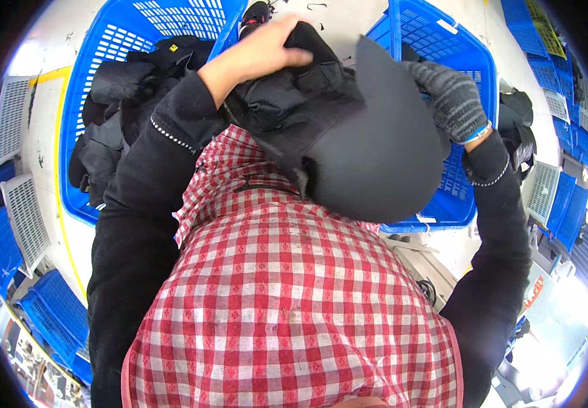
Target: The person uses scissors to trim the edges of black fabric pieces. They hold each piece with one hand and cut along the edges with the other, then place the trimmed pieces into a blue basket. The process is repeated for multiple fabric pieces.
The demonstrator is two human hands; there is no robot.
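A black sewn piece [382, 146] with a broad, smooth, curved panel and softer, crumpled fabric lies against my front; I cannot make out its exact kind. My bare left hand [263, 54] is closed on the crumpled fabric at its far left edge. At the panel's right edge, my right hand [449, 98], in a grey striped knit glove, has its fingers bent round the rim. The right fingertips are partly hidden behind the piece.
A blue plastic basket [79, 102] on the left holds a heap of black pieces [124, 88]. Behind the panel stands another blue basket [488, 75], with more black pieces [517, 119] to its right. A red-and-white checked apron [287, 292] covers my front. Crates line both sides.
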